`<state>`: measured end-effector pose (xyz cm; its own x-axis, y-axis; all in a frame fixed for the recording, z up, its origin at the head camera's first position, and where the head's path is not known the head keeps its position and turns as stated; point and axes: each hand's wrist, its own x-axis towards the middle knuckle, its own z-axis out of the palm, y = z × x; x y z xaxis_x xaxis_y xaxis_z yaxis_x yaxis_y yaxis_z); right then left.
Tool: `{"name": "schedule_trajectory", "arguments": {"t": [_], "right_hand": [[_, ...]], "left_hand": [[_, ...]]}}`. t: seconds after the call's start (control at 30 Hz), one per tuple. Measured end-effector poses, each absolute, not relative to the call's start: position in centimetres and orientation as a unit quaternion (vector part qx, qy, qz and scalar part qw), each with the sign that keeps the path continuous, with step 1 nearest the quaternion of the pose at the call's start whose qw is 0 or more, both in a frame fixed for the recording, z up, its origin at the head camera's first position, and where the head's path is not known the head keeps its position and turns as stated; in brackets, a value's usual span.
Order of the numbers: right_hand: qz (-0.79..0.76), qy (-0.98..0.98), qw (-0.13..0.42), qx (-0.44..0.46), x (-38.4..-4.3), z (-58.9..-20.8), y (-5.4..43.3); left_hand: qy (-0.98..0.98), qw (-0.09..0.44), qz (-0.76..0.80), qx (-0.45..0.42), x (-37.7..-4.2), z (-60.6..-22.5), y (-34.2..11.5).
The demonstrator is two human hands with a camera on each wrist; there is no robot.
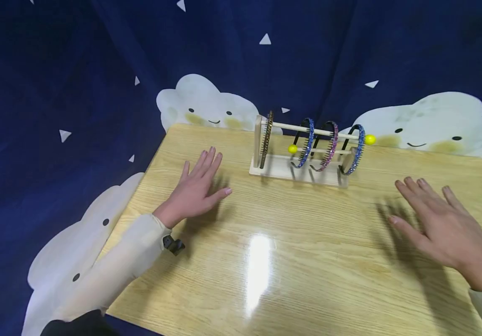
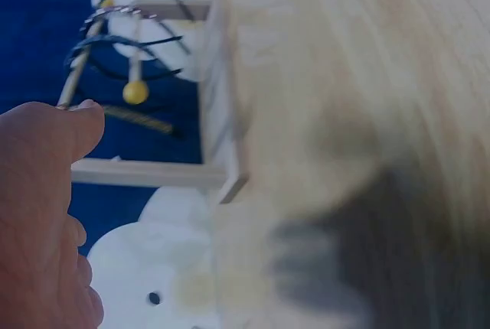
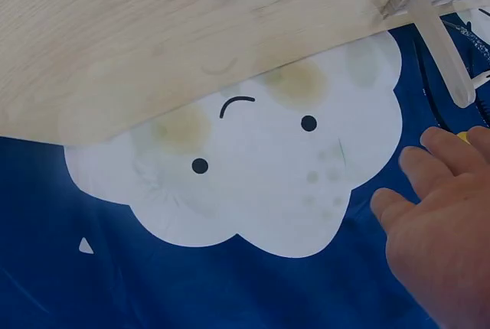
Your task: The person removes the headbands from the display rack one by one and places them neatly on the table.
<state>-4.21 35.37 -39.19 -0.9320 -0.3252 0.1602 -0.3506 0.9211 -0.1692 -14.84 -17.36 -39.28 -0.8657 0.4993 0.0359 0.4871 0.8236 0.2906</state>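
Backdrop (image 1: 77, 56): draped deep blue behind and down the left, dotted with white triangles (image 1: 265, 39) and smiling clouds (image 1: 196, 91).
Table (image 1: 308, 252): stretching out in pale wood grain, catching a bright streak of glare (image 1: 258, 273) near the middle.
Rack (image 1: 280, 165): standing upright toward the far edge, carrying an upper rod (image 1: 284, 126) and a shorter lower rod (image 1: 323, 150).
Right hand (image 1: 446, 228): palm down over the right side, fingers straight, thumb spread wide, gripping nothing, well apart from the rack.
Left hand (image 1: 194, 193): palm down too, left of the rack and nearer to it, fingers extended, thumb out, gripping nothing.
Headbands: all four looped over the upper rod; brown headband (image 1: 267, 140) at the left end, then blue headband (image 1: 310, 144), pink headband (image 1: 332, 148), second blue headband (image 1: 359, 151) out right; lower tips perhaps touching the base, hard to tell.
Yellow balls: upper ball (image 1: 370, 139) capping the right end, lower ball (image 1: 293, 149) the left.
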Motion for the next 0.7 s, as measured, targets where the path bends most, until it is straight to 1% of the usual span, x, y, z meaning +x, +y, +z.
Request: {"name": "schedule_trajectory", "arguments": {"t": [0.4, 0.7], "right_hand": [[0.099, -0.977, 0.069, 0.174, -4.2, -38.8, 34.6], [0.115, -0.976, 0.093, 0.162, -4.4, -38.1, 33.8]], "left_hand": [[0.941, 0.079, 0.143, 0.295, -16.4, -42.6, -14.0], [0.935, 0.099, 0.123, 0.319, -17.8, -44.4, -12.7]]}}
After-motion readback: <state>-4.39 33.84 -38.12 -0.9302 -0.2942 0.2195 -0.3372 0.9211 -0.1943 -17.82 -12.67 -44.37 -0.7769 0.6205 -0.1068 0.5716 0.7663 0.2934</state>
